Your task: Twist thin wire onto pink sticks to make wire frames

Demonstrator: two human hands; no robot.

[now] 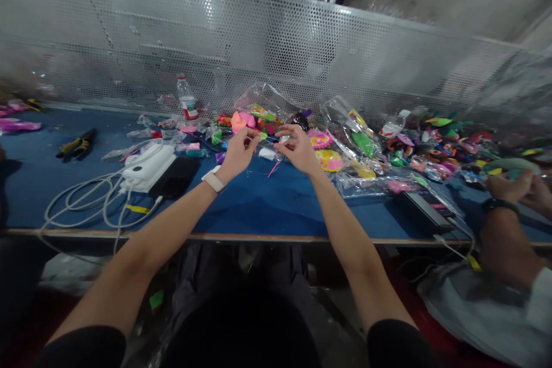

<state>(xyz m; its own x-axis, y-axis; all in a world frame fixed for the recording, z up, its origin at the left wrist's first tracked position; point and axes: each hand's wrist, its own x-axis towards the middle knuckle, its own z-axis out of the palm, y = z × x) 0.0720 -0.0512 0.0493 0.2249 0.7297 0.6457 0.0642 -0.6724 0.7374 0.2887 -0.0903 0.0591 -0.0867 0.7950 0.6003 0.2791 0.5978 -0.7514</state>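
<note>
Over the middle of the blue table, my left hand (pixel 240 154) is closed in a pinch, with a small bright green piece (pixel 263 135) at its fingertips. Facing it, my right hand (pixel 301 150) has its thumb and fingers curled together around something small and pale that I cannot make out. A thin clear strand seems to run between the two hands. Just below them lie a small white piece (pixel 267 153) and a thin pink strip (pixel 273 169). Behind my hands sits a pink toy (pixel 242 121); a yellow and pink toy (pixel 329 160) lies beside my right hand.
A white charger (pixel 149 168) with looped cables and a black power bank (pixel 176 177) lie left, near yellow-handled pliers (pixel 77 145). A bottle (pixel 187 98) stands against the perforated metal screen (pixel 241 34). Bagged toys (pixel 351 132) and a black device (pixel 425 211) lie right, near another person's hands (pixel 513 187).
</note>
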